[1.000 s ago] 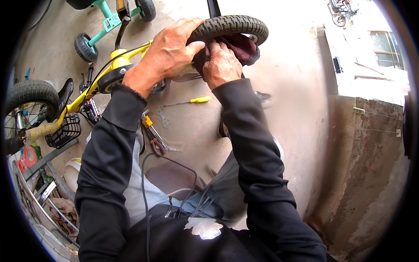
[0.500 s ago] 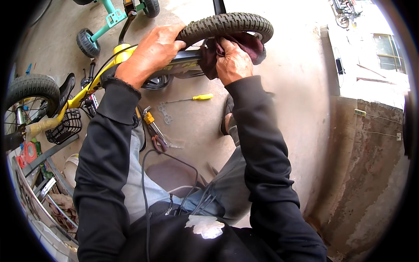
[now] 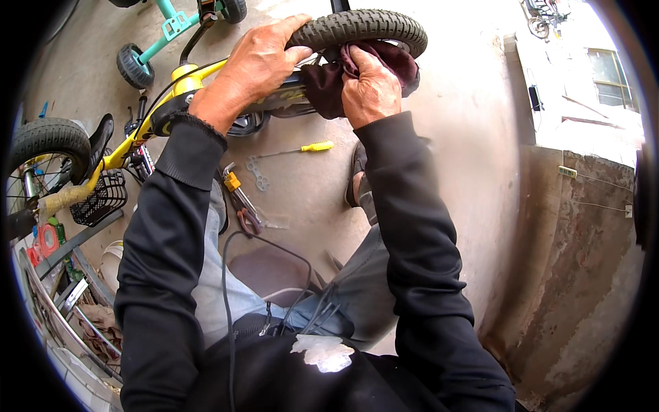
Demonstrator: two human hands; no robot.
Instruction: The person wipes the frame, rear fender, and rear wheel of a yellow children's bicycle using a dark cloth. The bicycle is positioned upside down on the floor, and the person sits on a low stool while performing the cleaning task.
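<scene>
A small yellow bicycle [image 3: 184,81] spans the upper left, one of its wheels raised in front of me. My left hand [image 3: 259,67] grips the left end of that wheel's knobby black tyre [image 3: 364,26], thumb on the near side. In my right hand [image 3: 373,88] is a bunched dark red cloth [image 3: 322,90], pressed against the wheel's near side under the tyre. The cloth covers part of the wheel and the dark guard beside it. My right fingertips are partly sunk in its folds.
On the floor below lie a yellow-handled screwdriver [image 3: 316,146], a flat metal spanner [image 3: 259,174], a hex key set [image 3: 233,182] and pliers [image 3: 248,221]. A black basket [image 3: 101,198] and the other wheel [image 3: 49,147] are at left. A teal-framed wheeled toy [image 3: 159,42] stands beyond; a wall [image 3: 583,226] rises at right.
My left hand has shifted slightly up and to the right along with the tyre's edge. My right hand and the cloth have moved a little, still against the wheel.
</scene>
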